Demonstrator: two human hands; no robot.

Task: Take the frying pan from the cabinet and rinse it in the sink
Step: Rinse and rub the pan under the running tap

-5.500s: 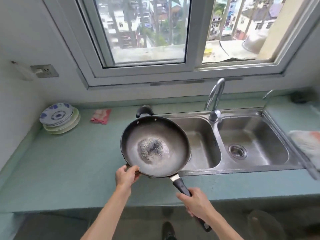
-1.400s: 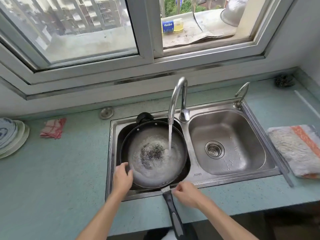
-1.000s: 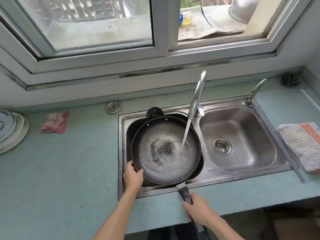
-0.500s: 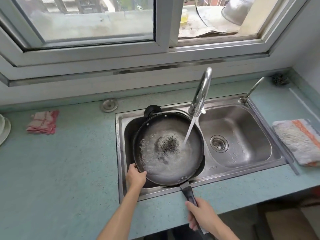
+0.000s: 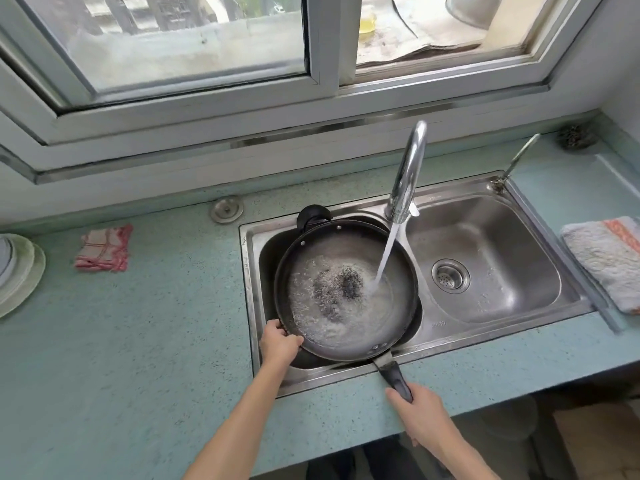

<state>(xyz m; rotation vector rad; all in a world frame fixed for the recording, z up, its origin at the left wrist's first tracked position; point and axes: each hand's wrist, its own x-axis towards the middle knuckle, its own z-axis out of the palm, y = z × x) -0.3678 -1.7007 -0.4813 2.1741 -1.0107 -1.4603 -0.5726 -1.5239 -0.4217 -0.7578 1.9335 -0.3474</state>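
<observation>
Slid further down the long handle (image 5: 398, 377) since a moment ago: right hand (image 5: 424, 415), wrapped around it. Frying pan (image 5: 346, 289) over left sink basin (image 5: 266, 251), under faucet (image 5: 407, 174) stream. Left hand (image 5: 278, 344) clamped on near-left rim. Red checked cloth (image 5: 104, 248) well apart on counter (image 5: 138, 341).

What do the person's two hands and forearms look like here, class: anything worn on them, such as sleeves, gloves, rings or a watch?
Both are bare. The left hand and the right hand wear no gloves, and no ring, watch or bracelet shows. Both forearms are uncovered down to the bottom edge of the picture, so no sleeve is in view.
</observation>
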